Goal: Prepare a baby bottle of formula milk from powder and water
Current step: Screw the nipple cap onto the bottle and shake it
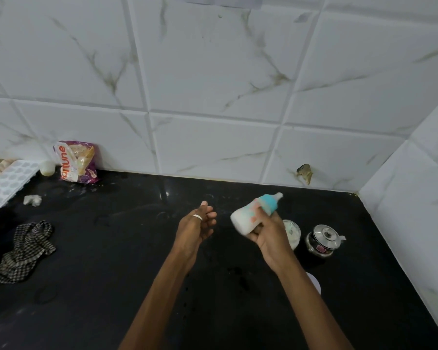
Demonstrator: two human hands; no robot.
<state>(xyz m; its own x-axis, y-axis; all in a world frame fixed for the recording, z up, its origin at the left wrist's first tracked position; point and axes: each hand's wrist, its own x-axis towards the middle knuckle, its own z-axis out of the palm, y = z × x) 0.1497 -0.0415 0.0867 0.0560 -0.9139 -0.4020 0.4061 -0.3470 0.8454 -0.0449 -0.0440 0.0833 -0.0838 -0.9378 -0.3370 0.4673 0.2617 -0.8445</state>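
My right hand (268, 236) grips a baby bottle (248, 215) above the black counter, fingers curled round its body. The bottle is tilted, its blue collar and pale teat pointing up and to the right, and it looks white with milk inside; it is motion-blurred. My left hand (196, 224) hovers a short way to its left, fingers relaxed and holding nothing, a ring on one finger. Just behind my right hand sits a small white tub (294, 233), partly hidden, and to its right a small steel pot with a lid (324, 239).
On the black counter (127, 248), a checked cloth (25, 251) lies at the left. A white ice tray (5, 181), a small white cup (46, 168) and a purple packet (77, 161) stand at the back left against the tiled wall. A pale disc (314, 282) shows under my right forearm.
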